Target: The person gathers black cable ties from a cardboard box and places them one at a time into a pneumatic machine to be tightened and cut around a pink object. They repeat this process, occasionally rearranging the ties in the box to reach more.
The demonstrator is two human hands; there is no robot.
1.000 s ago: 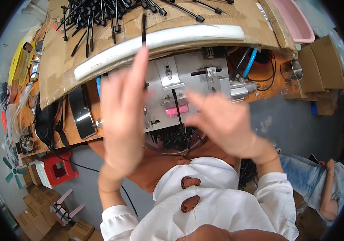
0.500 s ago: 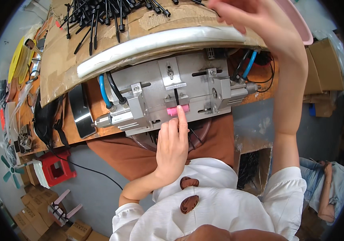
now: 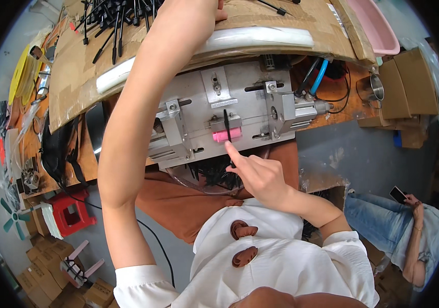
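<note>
- L arm [image 3: 129, 143]: reaches fwd, slanting up & R across view, slight elbow bend.
- L hand [image 3: 196, 13]: mostly cut off at top edge; only bits of fingers [image 3: 221, 15] show on R side, grip unclear.
- R arm [image 3: 314, 207]: bent, forearm running fwd & L.
- R hand [image 3: 264, 179]: back up, index finger [image 3: 235, 153] extended fwd-L, other fingers curled.

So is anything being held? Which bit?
The right hand is at the near end of the black rod; gripping or touching can't be told. The left hand is mostly out of frame: can't tell.
</note>
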